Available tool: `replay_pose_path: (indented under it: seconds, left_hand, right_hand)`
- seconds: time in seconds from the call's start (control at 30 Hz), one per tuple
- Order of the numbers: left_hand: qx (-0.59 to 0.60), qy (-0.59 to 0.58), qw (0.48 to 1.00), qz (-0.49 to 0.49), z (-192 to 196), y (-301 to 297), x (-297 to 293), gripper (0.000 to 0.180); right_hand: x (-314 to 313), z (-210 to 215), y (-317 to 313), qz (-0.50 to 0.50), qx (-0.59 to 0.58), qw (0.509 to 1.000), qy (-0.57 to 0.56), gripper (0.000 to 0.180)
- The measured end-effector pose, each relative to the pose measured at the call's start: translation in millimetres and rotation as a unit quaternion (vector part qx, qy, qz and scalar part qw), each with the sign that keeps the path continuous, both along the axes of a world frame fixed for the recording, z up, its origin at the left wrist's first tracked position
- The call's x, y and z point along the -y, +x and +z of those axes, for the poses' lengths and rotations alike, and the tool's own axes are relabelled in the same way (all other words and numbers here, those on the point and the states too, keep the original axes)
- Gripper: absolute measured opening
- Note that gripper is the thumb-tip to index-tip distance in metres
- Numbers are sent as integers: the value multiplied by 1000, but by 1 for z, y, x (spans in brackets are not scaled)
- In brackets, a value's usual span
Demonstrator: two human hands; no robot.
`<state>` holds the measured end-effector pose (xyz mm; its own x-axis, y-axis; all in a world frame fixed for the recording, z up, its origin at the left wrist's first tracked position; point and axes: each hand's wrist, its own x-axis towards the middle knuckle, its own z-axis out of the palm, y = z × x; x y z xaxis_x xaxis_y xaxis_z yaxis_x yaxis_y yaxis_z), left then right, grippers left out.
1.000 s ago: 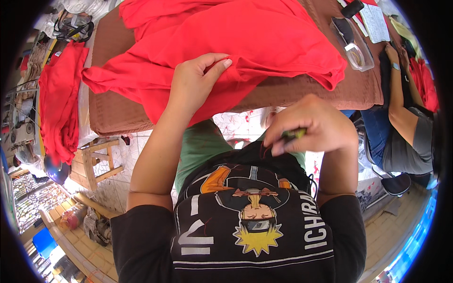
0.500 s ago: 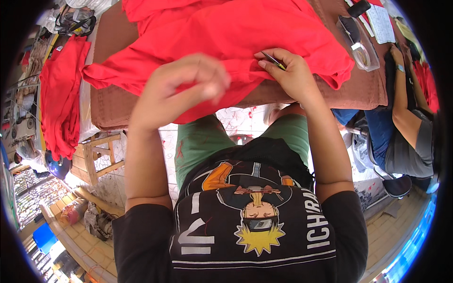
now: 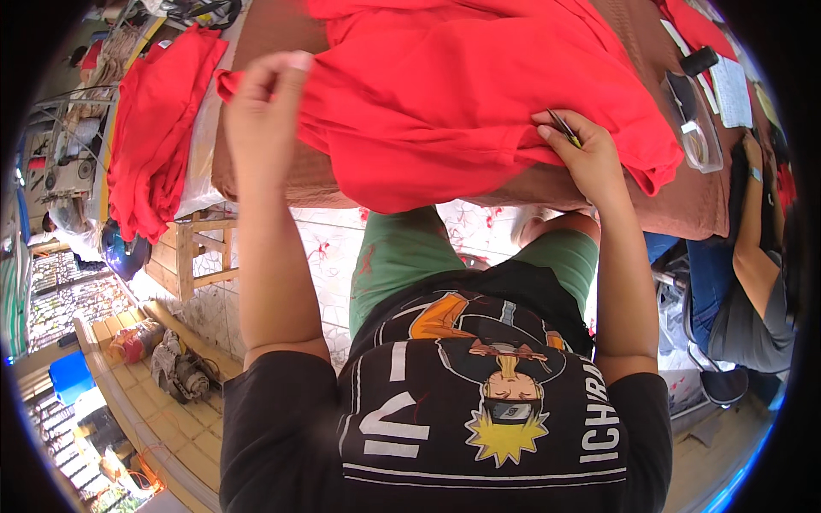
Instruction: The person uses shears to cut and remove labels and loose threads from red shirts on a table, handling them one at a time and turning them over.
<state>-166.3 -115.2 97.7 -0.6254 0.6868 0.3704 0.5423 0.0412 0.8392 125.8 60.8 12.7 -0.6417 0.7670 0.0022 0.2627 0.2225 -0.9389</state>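
Head view, looking down: the left hand (image 3: 261,103) pinches the edge of a large red cloth garment (image 3: 462,94) and lifts it, fingers closed on the fabric. The right hand (image 3: 581,154) presses on the same garment over the counter's (image 3: 701,214) brown-covered near edge, fingers gripping a thin dark tool (image 3: 564,128). A clear plastic packet (image 3: 693,124) and white paper sheet (image 3: 734,92) lie at the counter's right.
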Motion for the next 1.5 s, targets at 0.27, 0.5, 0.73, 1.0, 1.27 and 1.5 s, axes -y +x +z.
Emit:
replay_pose_path:
  seconds: [0.27, 0.5, 0.73, 1.0, 1.27, 1.5]
  left_hand:
    - [-167, -106, 980, 28, -51, 13, -6, 17]
    - [171, 75, 974, -129, 41, 31, 33, 13]
    - [55, -36, 888, -455, 78, 65, 60, 18]
    - [-235, -206, 833, -457, 69, 97, 48, 28]
    - [-260, -190, 909, -264, 1, 96, 11, 29]
    - [-235, -156, 939, -197, -64, 99, -17, 24]
  right_hand:
    - [-1, 0, -4, -2, 6, 1000, -14, 20]
    - [-1, -3, -1, -6, 3, 1000, -8, 20]
    - [11, 6, -2, -3, -29, 999, 16, 19]
    - [52, 52, -1, 78, -108, 991, 28, 17]
    - [48, 40, 0, 108, -30, 993, 25, 18]
    - [39, 15, -15, 83, 45, 994, 60, 23]
